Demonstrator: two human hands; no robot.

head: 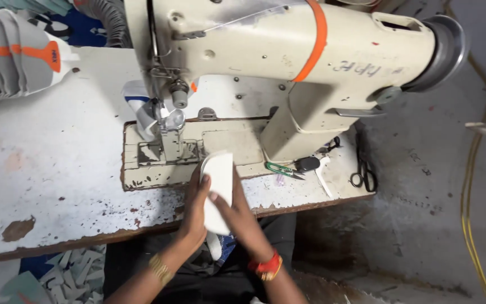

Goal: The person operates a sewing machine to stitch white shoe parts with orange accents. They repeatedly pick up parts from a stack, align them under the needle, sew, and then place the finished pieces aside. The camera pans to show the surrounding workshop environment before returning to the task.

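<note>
We held the white oblong piece (218, 188) between both hands at the table's (57, 169) front edge, just before the sewing machine (288, 62). Our left hand (194, 211) curled its fingers around the piece's left edge; our right hand (237, 217) lay over it, fingers pressed nearly flat, gripping.
</note>
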